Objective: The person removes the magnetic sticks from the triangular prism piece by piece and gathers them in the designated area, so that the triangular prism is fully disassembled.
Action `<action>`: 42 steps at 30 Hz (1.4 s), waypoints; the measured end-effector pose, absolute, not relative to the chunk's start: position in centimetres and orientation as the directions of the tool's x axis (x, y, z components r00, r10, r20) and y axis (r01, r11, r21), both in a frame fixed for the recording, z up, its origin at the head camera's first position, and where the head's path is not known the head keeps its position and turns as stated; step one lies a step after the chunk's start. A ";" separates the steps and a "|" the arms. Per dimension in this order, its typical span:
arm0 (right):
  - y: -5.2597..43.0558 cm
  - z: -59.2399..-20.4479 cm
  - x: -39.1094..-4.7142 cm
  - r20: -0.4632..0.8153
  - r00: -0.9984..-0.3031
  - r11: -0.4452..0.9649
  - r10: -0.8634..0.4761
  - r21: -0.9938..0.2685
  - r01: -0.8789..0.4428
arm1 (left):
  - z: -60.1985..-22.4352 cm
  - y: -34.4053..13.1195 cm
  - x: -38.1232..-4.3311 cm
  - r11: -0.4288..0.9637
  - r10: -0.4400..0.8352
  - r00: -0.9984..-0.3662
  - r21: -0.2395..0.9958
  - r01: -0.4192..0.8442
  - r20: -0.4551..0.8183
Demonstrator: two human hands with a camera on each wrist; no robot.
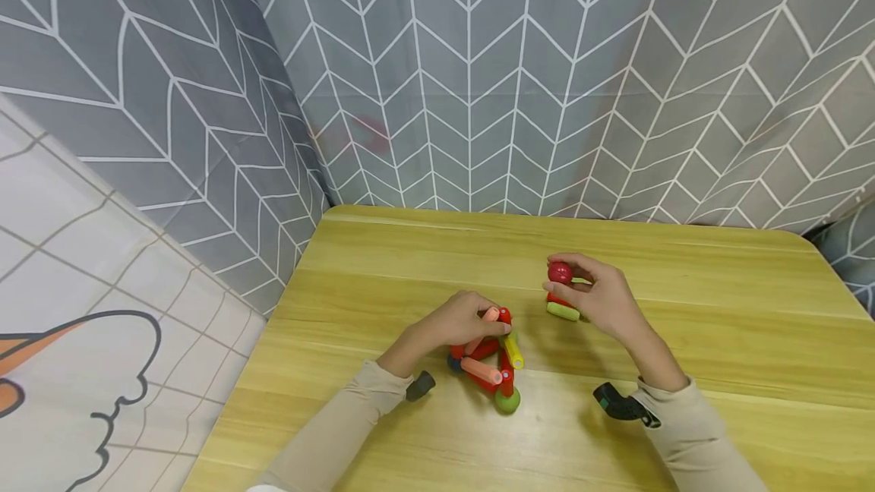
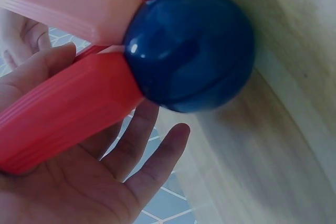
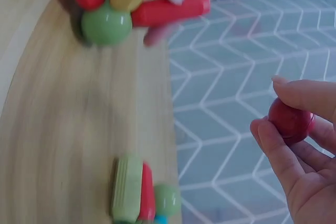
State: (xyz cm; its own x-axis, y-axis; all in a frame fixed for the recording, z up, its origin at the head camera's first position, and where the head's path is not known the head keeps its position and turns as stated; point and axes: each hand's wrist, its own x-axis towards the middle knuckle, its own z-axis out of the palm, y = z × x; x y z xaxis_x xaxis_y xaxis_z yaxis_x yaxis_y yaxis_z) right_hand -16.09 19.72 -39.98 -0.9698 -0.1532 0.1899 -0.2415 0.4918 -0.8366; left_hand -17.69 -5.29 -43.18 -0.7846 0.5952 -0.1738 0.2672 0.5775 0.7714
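Pinching the glossy red ball [image 1: 560, 272] between thumb and fingertips, the person's right grip [image 1: 604, 301] hangs right of centre in the head view. A slip looks the likeliest trouble: a smooth round surface held only at its sides could squirt free and roll across the counter [image 1: 718, 287]. Close by it in that view lie a light green rod [image 1: 563, 311] and, beside that, a loose red rod [image 3: 147, 191]; a low sweep could knock them away.

The left grip [image 1: 465, 321] is narrow, thumb and finger closing on a raised red rod [image 3: 170, 11] of the rod frame [image 1: 487, 383], near the centre of the head view. Because it seems to steady only the upper part, a sideways push could twist the frame or work a rod loose from the blue ball [image 2: 191, 48]. Whether the green ball [image 1: 507, 400] touches the counter cannot be told; if it does not, the frame might rock under pressure.
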 end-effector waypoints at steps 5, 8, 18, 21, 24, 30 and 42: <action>22.1 -40.5 -15.7 0.181 -0.982 0.546 -0.061 -0.817 -0.185 | -43.2 -5.3 -17.7 0.593 0.591 -0.787 0.757 0.274 -0.177; 23.4 -40.9 -15.4 0.158 -0.987 0.578 0.005 -0.806 -0.127 | -43.2 -5.3 -17.7 0.602 0.586 -0.789 0.750 0.272 -0.184; 26.3 -42.6 -15.2 0.142 -0.985 0.597 0.097 -0.800 -0.057 | -43.0 -5.1 -17.6 0.612 0.575 -0.794 0.747 0.259 -0.196; 26.6 -43.0 -15.3 0.130 -0.986 0.609 0.101 -0.792 -0.042 | -43.1 -5.1 -17.6 0.612 0.576 -0.794 0.747 0.261 -0.194; 26.9 -43.5 -15.3 0.125 -0.986 0.626 0.107 -0.780 -0.030 | -43.1 -5.1 -17.5 0.608 0.581 -0.790 0.750 0.261 -0.196; 27.8 -44.7 -15.5 0.120 -0.986 0.665 0.119 -0.746 -0.010 | -43.1 -5.3 -17.5 0.594 0.593 -0.781 0.761 0.261 -0.196; 28.8 -46.5 -15.8 0.024 -0.990 0.656 0.142 -0.751 0.076 | -43.1 -5.3 -17.6 0.596 0.596 -0.780 0.756 0.271 -0.191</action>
State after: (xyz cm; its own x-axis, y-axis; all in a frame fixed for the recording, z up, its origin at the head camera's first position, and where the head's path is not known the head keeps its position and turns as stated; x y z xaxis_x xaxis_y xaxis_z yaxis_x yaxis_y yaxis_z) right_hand -15.81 28.83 -46.46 -0.9895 0.1423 0.0242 0.0759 0.6558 -0.7511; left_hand -17.59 -5.29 -43.06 -0.7798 0.5963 -0.1906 0.2709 0.5959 0.7560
